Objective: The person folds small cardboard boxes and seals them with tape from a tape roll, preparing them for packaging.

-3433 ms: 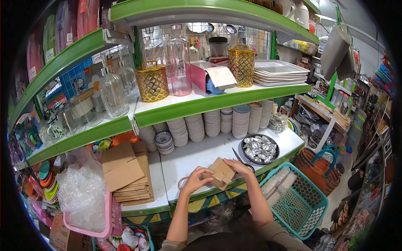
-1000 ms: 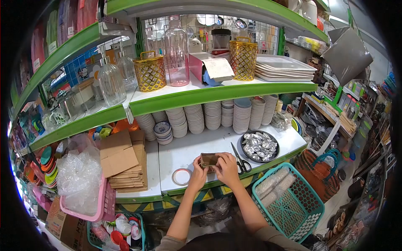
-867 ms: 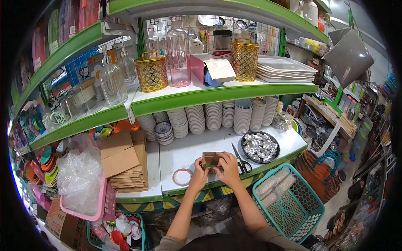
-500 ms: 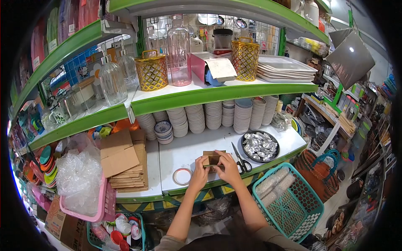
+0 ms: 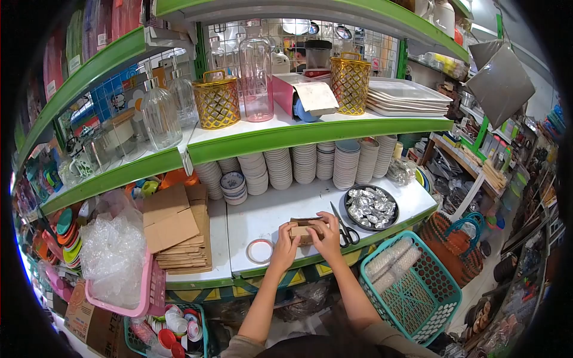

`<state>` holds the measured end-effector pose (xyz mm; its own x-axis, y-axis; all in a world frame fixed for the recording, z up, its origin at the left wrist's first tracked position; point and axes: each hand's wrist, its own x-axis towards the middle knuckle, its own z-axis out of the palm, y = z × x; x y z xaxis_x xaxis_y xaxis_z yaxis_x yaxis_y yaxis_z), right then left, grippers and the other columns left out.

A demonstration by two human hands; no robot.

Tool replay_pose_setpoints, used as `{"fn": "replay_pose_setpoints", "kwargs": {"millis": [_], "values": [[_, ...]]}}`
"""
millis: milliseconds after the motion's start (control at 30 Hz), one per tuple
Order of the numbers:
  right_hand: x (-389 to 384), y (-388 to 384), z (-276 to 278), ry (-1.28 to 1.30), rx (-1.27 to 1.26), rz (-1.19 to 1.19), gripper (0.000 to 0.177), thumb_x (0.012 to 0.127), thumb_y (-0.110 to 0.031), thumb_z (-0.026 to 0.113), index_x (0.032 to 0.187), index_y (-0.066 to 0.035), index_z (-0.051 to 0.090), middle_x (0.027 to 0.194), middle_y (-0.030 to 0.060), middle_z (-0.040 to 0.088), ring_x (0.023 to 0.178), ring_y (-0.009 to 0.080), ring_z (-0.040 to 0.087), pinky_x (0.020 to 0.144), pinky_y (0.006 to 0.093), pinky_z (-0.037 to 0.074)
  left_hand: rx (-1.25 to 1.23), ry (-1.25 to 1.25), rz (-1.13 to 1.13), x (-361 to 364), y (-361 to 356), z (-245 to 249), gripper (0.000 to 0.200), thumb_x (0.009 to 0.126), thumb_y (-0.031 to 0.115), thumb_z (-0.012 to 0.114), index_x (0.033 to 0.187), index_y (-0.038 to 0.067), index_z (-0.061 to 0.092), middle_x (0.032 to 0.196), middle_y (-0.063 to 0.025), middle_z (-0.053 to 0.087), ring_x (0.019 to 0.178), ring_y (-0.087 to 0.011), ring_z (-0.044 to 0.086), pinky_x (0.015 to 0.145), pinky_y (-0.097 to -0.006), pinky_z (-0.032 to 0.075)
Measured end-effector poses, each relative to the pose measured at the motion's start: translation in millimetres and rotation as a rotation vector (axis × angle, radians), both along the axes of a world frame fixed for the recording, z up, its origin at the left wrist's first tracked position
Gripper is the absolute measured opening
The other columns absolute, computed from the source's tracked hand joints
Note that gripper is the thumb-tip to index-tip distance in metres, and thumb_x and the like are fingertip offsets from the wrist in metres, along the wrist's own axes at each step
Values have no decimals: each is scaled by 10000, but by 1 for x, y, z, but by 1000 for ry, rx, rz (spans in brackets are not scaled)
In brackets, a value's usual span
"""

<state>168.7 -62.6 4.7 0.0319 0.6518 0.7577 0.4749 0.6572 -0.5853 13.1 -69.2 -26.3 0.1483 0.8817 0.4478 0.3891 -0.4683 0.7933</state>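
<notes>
The near flap [image 5: 302,231] of the small cardboard box [image 5: 306,240], edge-on a moment ago, now presents its broad face at lower centre of the frame; folding appears under way, closure incomplete. The left hand [image 5: 285,243] grips the box's left end; the right hand [image 5: 326,234] grips its right. Count: one box in hand, one tape roll [image 5: 249,252] left, one pair of scissors [image 5: 341,228] right, two gold lattice canisters [image 5: 217,107] above.

Ends of the cardboard box [image 5: 303,231] partly hidden behind fingers [image 5: 330,222]

Matt cardboard box [image 5: 302,231], glossy foil [image 5: 370,207].
</notes>
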Motion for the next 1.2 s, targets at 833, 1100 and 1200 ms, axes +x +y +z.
{"fn": "replay_pose_setpoints", "kwargs": {"millis": [833, 1100, 1200], "values": [[-9, 3, -31, 204, -128, -146, 128, 817, -117, 680, 929, -61, 706, 1102, 126, 541, 992, 283, 540, 838, 350, 451, -2, 47, 51, -1, -4, 4, 347, 966, 287, 452, 1252, 91, 427, 1293, -218, 393, 1151, -435, 469, 939, -456, 411], [-4, 9, -33, 567, -390, -13, 365, 826, -158, 688, 1159, -35, 601, 1137, 112, 538, 988, 216, 544, 834, 320, 445, 37, -18, 27, -4, -4, 2, 347, 955, 270, 479, 1239, 71, 463, 1285, -201, 465, 1220, -378, 452, 992, -414, 376], [7, 15, -38, 605, -486, 122, 383, 826, -180, 683, 1168, -35, 590, 1122, 102, 566, 977, 179, 544, 828, 308, 441, -40, -252, -22, -1, -6, 6, 351, 944, 238, 504, 1243, 56, 471, 1276, -177, 477, 1230, -334, 455, 1001, -385, 372]]}}
